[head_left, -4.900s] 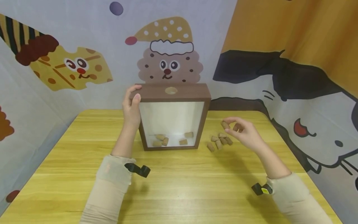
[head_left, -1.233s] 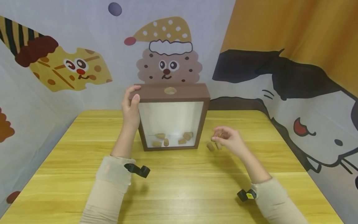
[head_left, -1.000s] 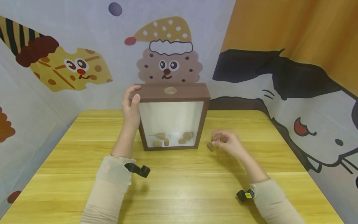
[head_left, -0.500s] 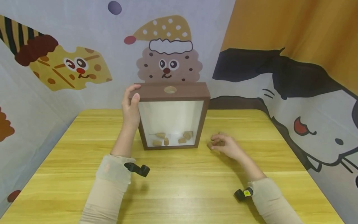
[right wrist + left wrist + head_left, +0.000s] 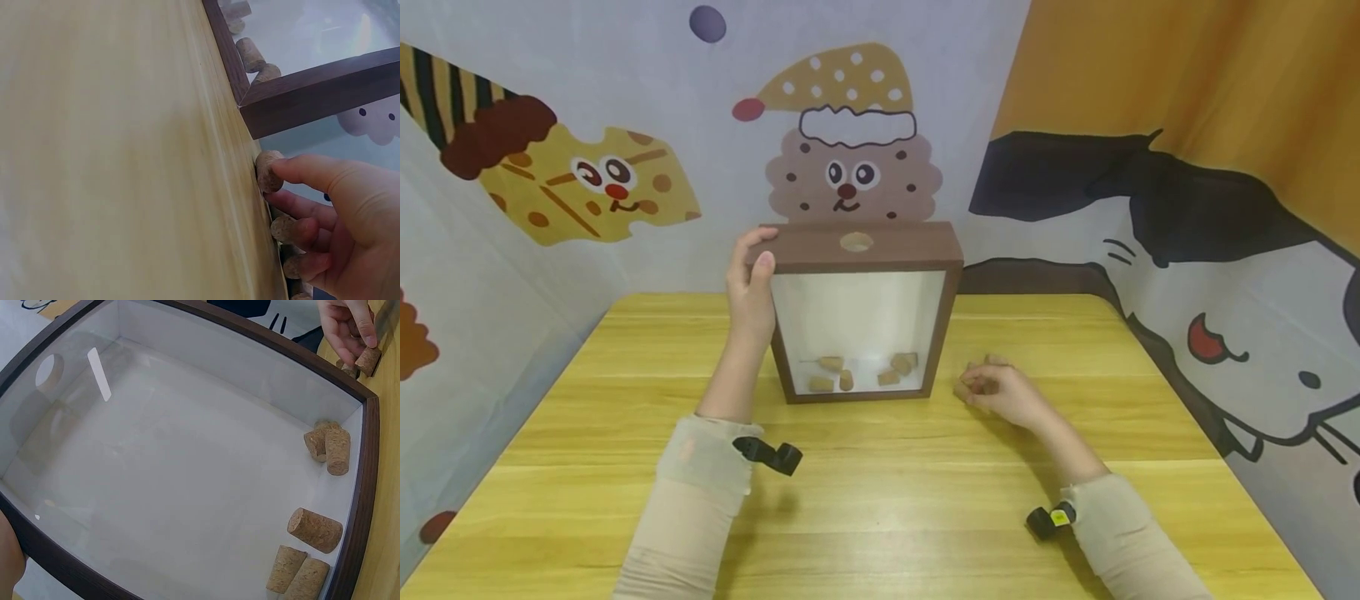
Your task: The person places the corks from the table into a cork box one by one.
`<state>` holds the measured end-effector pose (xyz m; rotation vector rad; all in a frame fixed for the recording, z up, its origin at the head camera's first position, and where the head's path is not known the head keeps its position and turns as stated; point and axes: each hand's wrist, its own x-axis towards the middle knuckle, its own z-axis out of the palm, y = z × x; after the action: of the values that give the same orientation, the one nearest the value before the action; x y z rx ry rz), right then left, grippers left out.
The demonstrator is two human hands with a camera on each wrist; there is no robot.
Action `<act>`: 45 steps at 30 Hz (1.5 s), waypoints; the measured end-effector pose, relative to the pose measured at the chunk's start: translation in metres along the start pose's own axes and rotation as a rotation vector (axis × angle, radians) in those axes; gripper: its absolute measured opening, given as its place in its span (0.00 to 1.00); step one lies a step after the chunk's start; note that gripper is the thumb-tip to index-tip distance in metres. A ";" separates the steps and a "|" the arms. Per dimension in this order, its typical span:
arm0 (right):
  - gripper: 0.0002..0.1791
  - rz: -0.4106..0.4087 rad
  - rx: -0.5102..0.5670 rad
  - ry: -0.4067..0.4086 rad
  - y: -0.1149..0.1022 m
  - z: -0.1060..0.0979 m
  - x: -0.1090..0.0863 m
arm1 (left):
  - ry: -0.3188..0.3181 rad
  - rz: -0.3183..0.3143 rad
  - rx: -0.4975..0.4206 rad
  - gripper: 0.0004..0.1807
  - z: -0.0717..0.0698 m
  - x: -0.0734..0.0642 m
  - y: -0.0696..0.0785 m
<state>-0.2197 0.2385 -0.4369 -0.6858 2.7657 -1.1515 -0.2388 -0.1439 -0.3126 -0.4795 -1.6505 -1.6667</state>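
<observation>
A shadow box (image 5: 805,254) with a brown wooden frame, a clear front and a round hole (image 5: 856,242) in its top stands upright on the table. My left hand (image 5: 749,292) grips its upper left corner, thumb on the front edge and fingers over the top. Several corks (image 5: 315,530) lie along the bottom inside. To the right of the box my right hand (image 5: 1009,395) pinches a cork (image 5: 269,172) between thumb and index finger, down at the tabletop. More loose corks (image 5: 284,229) sit under its curled fingers, largely hidden in the head view.
The wood-grain table (image 5: 865,500) extends in front of the box and to both sides. Behind it hangs a cartoon-printed cloth (image 5: 850,100). A black wrist camera (image 5: 769,454) is strapped to each forearm.
My right hand, earlier holding a cork above the pile, has come down and left to the cork nearest the box. One more cork lies inside, at right. The left hand stays put.
</observation>
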 end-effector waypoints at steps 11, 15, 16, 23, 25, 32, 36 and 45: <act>0.19 -0.007 0.012 0.042 -0.002 -0.001 -0.005 | -0.001 -0.024 -0.019 0.37 0.002 -0.001 0.003; 0.21 -0.028 0.037 0.081 -0.010 -0.007 -0.007 | 0.002 -0.024 -0.039 0.36 0.002 0.000 0.004; 0.21 -0.032 0.050 0.085 -0.014 -0.009 -0.008 | 0.001 -0.024 -0.042 0.35 0.002 0.000 0.004; 0.20 -0.059 0.169 0.118 -0.042 -0.023 -0.013 | -0.001 -0.020 -0.042 0.35 0.003 0.000 0.005; 0.20 -0.075 0.210 0.133 -0.052 -0.027 -0.015 | -0.003 -0.022 -0.033 0.35 0.003 -0.001 0.005; 0.21 -0.143 0.201 0.228 -0.096 -0.041 -0.023 | -0.010 -0.045 0.006 0.31 0.002 -0.001 0.006; 0.22 -0.199 0.222 0.263 -0.123 -0.048 -0.026 | -0.013 -0.051 0.003 0.31 0.004 -0.003 0.020; 0.23 -0.406 0.241 0.360 -0.163 -0.063 -0.009 | -0.012 -0.069 0.006 0.34 0.007 -0.006 0.042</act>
<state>-0.1649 0.1829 -0.2805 -1.1449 2.7572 -1.8141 -0.2064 -0.1317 -0.2875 -0.4349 -1.6968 -1.7116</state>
